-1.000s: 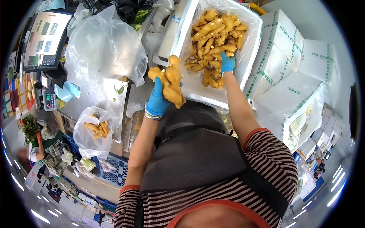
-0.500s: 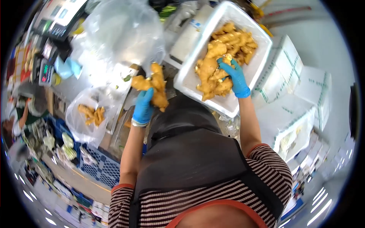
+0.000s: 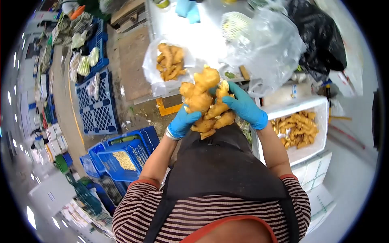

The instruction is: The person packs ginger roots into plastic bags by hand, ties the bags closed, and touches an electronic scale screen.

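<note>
In blue gloves, both of my hands grip large pieces of ginger in front of the dark apron. My left hand [image 3: 185, 122] is closed around the lower left of a big knobbly ginger root [image 3: 198, 97]. My right hand [image 3: 245, 106] is wrapped round a second ginger root [image 3: 219, 107], pressed close beside the first. Beyond my left hand, a clear plastic bag [image 3: 150, 60] lies open on the table edge with more ginger [image 3: 170, 60] inside. To the right, a white foam box [image 3: 322, 103] holds many ginger pieces [image 3: 298, 128].
A pale table [image 3: 206, 28] carries a crumpled clear bag [image 3: 275, 48] and a black plastic bag [image 3: 320, 36]. Blue crates [image 3: 121, 158] and a blue pallet [image 3: 95, 105] stand on the floor at left. White cartons [image 3: 316, 170] are stacked by the foam box.
My right hand has come out of the foam box with ginger, and both hands now hold their ginger together in front of me. The view has turned toward the left.
</note>
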Demonstrator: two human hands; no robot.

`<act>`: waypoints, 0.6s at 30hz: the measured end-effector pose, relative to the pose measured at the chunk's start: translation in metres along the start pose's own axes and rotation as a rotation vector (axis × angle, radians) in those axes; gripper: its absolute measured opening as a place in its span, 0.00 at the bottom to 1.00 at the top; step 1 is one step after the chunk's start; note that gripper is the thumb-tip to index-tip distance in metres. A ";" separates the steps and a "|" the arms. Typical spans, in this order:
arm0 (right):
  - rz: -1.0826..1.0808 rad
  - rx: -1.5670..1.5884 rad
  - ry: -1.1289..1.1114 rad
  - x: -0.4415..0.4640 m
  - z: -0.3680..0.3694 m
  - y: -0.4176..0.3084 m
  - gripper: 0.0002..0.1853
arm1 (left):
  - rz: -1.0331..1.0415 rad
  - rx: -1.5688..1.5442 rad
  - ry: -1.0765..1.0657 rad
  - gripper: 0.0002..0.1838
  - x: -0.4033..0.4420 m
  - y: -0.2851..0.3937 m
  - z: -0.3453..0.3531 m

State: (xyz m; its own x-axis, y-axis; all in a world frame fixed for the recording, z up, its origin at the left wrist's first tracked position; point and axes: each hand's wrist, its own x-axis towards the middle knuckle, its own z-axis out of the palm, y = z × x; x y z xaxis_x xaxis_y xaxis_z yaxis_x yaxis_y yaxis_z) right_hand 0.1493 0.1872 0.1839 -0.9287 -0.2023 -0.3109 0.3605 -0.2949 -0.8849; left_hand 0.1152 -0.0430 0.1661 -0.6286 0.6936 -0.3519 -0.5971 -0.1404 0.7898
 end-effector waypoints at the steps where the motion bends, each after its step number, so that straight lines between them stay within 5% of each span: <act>1: 0.065 -0.032 -0.071 0.016 0.004 0.004 0.24 | 0.023 0.066 0.010 0.46 -0.006 0.002 -0.015; 8: 0.118 -0.263 0.032 0.041 0.014 0.053 0.22 | -0.113 0.089 -0.002 0.34 -0.013 -0.011 -0.055; 15: 0.007 -0.278 0.622 0.005 0.018 0.089 0.07 | -0.075 -0.046 -0.103 0.35 0.013 -0.039 -0.052; 18: -0.169 -0.545 0.960 0.012 0.007 0.091 0.16 | -0.140 -0.083 -0.092 0.34 0.019 -0.054 -0.058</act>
State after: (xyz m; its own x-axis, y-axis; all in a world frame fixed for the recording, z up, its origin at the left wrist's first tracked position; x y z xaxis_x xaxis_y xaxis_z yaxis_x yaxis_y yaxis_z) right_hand 0.1718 0.1512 0.1022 -0.7292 0.6766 -0.1023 0.3552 0.2464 -0.9017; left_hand 0.1066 -0.0633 0.0879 -0.4907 0.7714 -0.4052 -0.7171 -0.0933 0.6907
